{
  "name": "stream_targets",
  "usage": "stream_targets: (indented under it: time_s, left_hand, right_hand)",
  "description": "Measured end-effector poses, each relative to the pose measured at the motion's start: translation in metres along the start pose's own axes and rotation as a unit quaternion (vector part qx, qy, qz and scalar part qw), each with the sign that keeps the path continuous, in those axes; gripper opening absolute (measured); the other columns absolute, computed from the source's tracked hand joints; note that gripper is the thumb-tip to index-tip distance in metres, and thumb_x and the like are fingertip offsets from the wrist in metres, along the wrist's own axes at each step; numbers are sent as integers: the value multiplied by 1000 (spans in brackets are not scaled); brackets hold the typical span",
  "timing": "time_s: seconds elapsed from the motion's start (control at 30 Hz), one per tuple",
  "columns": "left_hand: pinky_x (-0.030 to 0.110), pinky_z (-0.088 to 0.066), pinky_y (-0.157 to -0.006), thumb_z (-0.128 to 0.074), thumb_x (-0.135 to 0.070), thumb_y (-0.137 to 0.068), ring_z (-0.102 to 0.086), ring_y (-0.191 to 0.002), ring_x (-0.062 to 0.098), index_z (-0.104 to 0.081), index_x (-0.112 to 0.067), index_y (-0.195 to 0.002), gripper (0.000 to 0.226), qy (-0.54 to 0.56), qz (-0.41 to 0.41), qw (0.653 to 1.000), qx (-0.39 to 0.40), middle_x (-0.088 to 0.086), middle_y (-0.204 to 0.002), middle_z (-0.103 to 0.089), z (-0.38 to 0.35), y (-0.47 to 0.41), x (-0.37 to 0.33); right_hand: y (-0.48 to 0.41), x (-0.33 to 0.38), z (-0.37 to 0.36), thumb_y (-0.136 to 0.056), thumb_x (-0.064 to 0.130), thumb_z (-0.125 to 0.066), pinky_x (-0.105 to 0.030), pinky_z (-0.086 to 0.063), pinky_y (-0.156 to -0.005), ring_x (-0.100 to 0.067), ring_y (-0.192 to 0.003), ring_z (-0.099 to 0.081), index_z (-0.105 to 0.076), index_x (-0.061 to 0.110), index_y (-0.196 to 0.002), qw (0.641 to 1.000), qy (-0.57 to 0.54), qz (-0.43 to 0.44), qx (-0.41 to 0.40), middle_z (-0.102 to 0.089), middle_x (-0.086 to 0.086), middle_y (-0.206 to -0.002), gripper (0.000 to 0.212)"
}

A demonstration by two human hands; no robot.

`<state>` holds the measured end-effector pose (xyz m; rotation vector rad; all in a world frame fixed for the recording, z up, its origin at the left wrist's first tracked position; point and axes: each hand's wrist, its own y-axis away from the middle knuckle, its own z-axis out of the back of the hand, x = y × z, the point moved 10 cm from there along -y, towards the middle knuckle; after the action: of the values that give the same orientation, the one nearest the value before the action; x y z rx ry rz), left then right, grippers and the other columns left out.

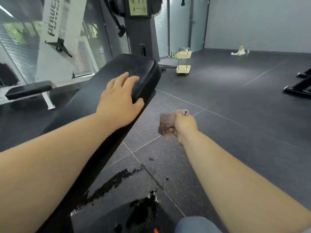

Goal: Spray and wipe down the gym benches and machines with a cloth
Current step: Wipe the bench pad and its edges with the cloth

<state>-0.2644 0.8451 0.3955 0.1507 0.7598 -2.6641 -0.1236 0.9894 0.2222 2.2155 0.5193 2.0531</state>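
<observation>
A long black padded bench [141, 68] runs from the lower left up to the middle of the view. My left hand [117, 101] lies flat on the pad near its far end, fingers spread and the thumb over the right edge. My right hand [184, 125] hangs over the floor to the right of the bench, fingers curled round a bunched brown cloth [166, 122]. The cloth is off the bench and clear of the floor. No spray bottle shows near my hands.
Wet dark splashes [117, 180] lie on the speckled rubber floor beside the bench. A second bench [28, 89] and a white machine frame [55, 22] stand at left. A small yellow cart [184, 64] stands behind, black equipment feet [297, 88] at right, and a bag with bottles [239, 51] by the far wall.
</observation>
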Motion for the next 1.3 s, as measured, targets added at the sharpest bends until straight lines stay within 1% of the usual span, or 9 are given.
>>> stream_targets:
  time_s: [0.13, 0.27, 0.4, 0.6, 0.87, 1.07, 1.13, 1.2, 1.3]
  left_hand:
    - [48, -9, -122, -43, -52, -97, -7, -151, 21, -17, -30, -155, 68, 31, 21, 998, 48, -1, -165, -10, -30, -32, 18]
    - [42, -13, -122, -52, -48, -95, -14, -149, 15, -25, -32, -153, 66, 109, 31, 993, 16, -7, -163, -17, -31, -32, 26]
    - [43, -12, -122, -54, -48, -94, -12, -149, 12, -25, -35, -153, 67, 124, 34, 992, 17, -11, -163, -16, -30, -32, 27]
    - [46, -13, -122, -54, -52, -93, -11, -150, 11, -26, -35, -153, 68, 137, 31, 990, 8, -11, -162, -16, -32, -32, 30]
    - [41, -18, -121, -56, -56, -86, -18, -147, 9, -31, -37, -150, 71, 156, 41, 987, -1, -12, -161, -22, -29, -32, 30]
    - [41, -18, -121, -59, -51, -90, -17, -148, 8, -30, -37, -151, 69, 154, 45, 987, 2, -14, -161, -20, -30, -30, 30]
    - [41, -18, -121, -59, -50, -90, -18, -147, 8, -30, -37, -151, 68, 156, 45, 987, -3, -14, -161, -21, -30, -30, 31]
    - [41, -19, -121, -59, -49, -91, -19, -147, 7, -31, -38, -150, 67, 161, 48, 986, -4, -15, -160, -21, -30, -30, 32]
    - [41, -19, -120, -60, -49, -90, -20, -146, 7, -32, -38, -149, 66, 165, 45, 985, -9, -15, -160, -22, -30, -31, 33]
  right_hand:
    - [-19, 18, -31, -94, 23, -55, -45, -55, -91, -29, -91, -68, -51, 20, -87, 995, -97, -21, 28, -57, -4, -80, 8]
    - [-24, 33, -90, -96, 25, -54, -28, -58, -69, -18, -88, -69, -62, 16, -116, 963, -208, -22, 169, -66, -6, -91, 24]
    - [-35, 26, -96, -92, 31, -41, -29, -45, -66, -20, -82, -60, -58, 18, -86, 962, -215, -27, 168, -64, -7, -92, 22]
    - [-33, 35, -126, -95, 21, -47, -29, -30, -68, -6, -63, -47, -55, 29, -85, 938, -236, 10, 252, -57, 10, -63, 16]
    - [7, -12, -158, -91, 22, -48, -25, -41, -72, -6, -56, -55, -52, 24, -80, 869, -352, -79, 338, -53, 10, -54, 11]
    - [1, -5, -155, -102, 12, -35, -16, -38, -56, -2, -43, -48, -64, 22, -63, 872, -344, -71, 342, -51, 10, -46, 50]
    - [-12, 16, -151, -100, 20, -44, -18, -52, -66, -4, -63, -64, -72, 16, -90, 868, -379, -45, 319, -69, 6, -66, 30]
    - [-24, 27, -152, -95, 32, -54, -32, -50, -99, -15, -109, -66, -67, 12, -122, 851, -437, -47, 289, -72, -3, -111, 36]
    - [-42, 36, -151, -101, 37, -48, -39, -45, -105, -20, -121, -59, -73, 12, -113, 838, -478, -36, 263, -69, -6, -121, 37]
